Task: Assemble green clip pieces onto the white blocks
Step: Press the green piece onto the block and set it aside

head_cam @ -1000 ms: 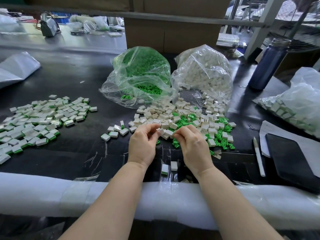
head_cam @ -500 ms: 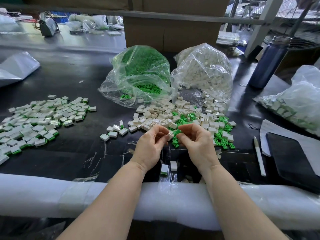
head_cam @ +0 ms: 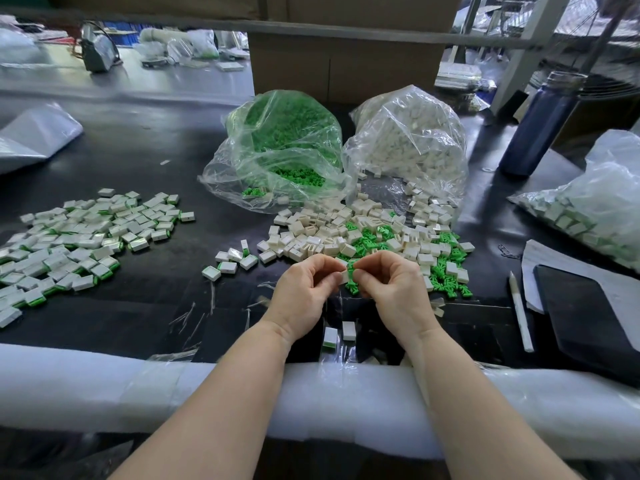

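My left hand (head_cam: 304, 289) pinches a small white block (head_cam: 343, 271) between thumb and fingers, just above the dark table. My right hand (head_cam: 391, 285) pinches a green clip piece (head_cam: 352, 268) against that block's right side. Behind the hands lies a mixed heap of loose white blocks (head_cam: 322, 233) and green clips (head_cam: 446, 271). Two finished blocks (head_cam: 348, 330) lie below my wrists. A big spread of finished blocks (head_cam: 79, 237) covers the table's left part.
An open clear bag of green clips (head_cam: 284, 140) and a bag of white blocks (head_cam: 408, 133) stand at the back. A bag of finished pieces (head_cam: 588, 209), a blue bottle (head_cam: 540, 126), a dark tablet (head_cam: 588, 313) and a pen (head_cam: 519, 313) are at the right. White foam padding (head_cam: 104, 382) lines the near edge.
Both hands drew back from the heap toward me and came together; the left now holds a white block and the right brings a green clip against it.
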`<move>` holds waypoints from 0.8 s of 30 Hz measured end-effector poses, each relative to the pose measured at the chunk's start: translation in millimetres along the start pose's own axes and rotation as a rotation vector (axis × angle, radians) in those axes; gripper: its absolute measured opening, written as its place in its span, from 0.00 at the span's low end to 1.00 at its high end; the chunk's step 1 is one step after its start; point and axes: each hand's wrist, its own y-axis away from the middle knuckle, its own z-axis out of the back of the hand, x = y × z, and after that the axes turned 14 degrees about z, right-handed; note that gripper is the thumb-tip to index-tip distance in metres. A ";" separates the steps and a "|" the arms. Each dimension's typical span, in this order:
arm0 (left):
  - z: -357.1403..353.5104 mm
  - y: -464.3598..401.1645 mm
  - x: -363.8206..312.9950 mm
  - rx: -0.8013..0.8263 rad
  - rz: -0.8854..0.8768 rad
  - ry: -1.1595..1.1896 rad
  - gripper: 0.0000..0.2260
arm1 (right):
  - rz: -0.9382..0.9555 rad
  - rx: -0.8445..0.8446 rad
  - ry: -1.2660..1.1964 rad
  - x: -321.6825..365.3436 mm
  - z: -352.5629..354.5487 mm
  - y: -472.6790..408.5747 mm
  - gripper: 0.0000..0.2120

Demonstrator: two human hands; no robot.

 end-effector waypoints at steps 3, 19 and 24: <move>-0.1 0.4 -0.4 0.006 0.012 0.019 0.04 | -0.006 0.007 0.006 -0.9 -0.8 0.2 0.10; 1.3 1.6 -0.1 0.019 0.023 0.013 0.05 | -0.081 0.093 -0.083 4.7 0.6 2.3 0.12; 1.7 2.4 0.2 0.056 0.037 0.019 0.08 | -0.103 0.123 -0.083 3.9 2.9 2.9 0.11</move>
